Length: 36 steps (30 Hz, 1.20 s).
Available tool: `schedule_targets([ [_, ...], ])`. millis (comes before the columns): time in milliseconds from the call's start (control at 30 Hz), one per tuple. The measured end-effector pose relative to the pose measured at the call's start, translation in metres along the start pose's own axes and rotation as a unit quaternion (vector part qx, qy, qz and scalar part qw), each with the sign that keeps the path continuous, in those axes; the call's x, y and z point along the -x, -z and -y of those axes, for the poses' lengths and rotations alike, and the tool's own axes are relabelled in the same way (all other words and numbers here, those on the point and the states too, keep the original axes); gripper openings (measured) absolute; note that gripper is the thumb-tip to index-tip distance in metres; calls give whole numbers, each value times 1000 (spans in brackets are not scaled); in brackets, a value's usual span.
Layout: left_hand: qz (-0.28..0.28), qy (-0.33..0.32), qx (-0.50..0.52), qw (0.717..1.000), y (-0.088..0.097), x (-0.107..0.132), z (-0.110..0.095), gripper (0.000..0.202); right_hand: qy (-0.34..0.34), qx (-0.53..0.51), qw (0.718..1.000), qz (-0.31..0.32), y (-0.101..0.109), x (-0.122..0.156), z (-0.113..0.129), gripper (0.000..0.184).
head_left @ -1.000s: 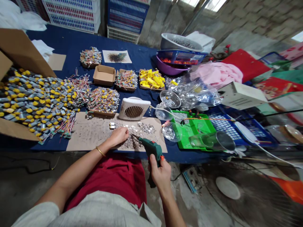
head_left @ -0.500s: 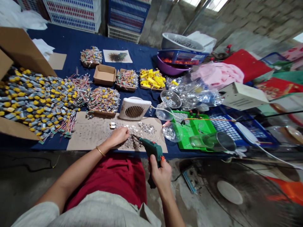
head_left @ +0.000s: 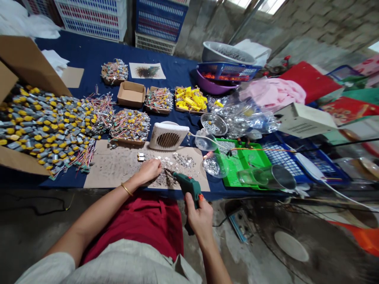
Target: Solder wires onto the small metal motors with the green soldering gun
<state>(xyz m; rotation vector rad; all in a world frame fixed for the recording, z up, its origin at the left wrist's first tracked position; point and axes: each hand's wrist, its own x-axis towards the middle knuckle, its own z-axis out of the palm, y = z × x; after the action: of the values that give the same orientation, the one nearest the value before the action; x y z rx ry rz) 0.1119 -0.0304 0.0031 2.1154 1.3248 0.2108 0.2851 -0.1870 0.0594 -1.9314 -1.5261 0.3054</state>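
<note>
A green soldering gun (head_left: pixel 189 185) is gripped in my right hand (head_left: pixel 200 216), its pointed metal tip aimed left at my other hand. My left hand (head_left: pixel 151 170) rests low over the cardboard sheet (head_left: pixel 103 165), fingers closed in a pinch close to the tip; whatever sits between them is hidden. Just beyond that hand stand a few small motors (head_left: pixel 141 157) with silver bodies. Small shiny metal parts (head_left: pixel 182 161) lie scattered to its right. A white vent fan (head_left: pixel 168 136) stands behind them at the sheet's back edge.
At the left, a large carton (head_left: pixel 32 59) spills over with yellow-ended motors (head_left: pixel 44 122). Small boxes of wired motors (head_left: pixel 130 124) and yellow parts (head_left: pixel 191 98) line the back. On the right are a clear bowl (head_left: pixel 217 167), a green basket (head_left: pixel 233 179) and a plastic cup (head_left: pixel 280 177).
My right hand and the soldering gun's handle have shifted slightly left and up. The tip stays beside my left hand, which is nearly still.
</note>
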Motion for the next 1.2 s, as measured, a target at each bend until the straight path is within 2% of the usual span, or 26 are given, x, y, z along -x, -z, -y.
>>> schedule_targets([
  [167, 12, 11, -27, 1000, 1, 1, -4, 25, 61, 10, 998, 13, 5, -13, 21, 35],
  [300, 23, 18, -29, 999, 1, -1, -5, 25, 130, 3, 989, 68, 7, -26, 37, 31],
  [533, 21, 6, -24, 999, 0, -3, -2, 24, 176, -11, 974, 140, 9, -30, 37, 40],
  [600, 14, 2, -25, 1000, 0, -3, -2, 24, 163, -18, 978, 129, 11, -28, 34, 38],
  [700, 8, 0, -24, 1000, 0, -2, -1, 22, 101, -24, 991, 84, 17, -20, 25, 33],
  [867, 4, 0, -23, 1000, -3, -3, 0, 20, -6, -29, 1000, 7, 22, 2, 6, 41],
  [967, 4, 4, -28, 1000, -5, -5, 2, 19, -57, -46, 997, -17, 20, 12, -3, 44],
  [1067, 3, 1, -33, 999, -5, -6, 3, 18, -86, -72, 993, -25, 18, 15, -8, 45],
  [1200, 5, 7, -35, 999, -4, -6, 1, 17, -84, -87, 992, -28, 17, 12, -9, 47],
])
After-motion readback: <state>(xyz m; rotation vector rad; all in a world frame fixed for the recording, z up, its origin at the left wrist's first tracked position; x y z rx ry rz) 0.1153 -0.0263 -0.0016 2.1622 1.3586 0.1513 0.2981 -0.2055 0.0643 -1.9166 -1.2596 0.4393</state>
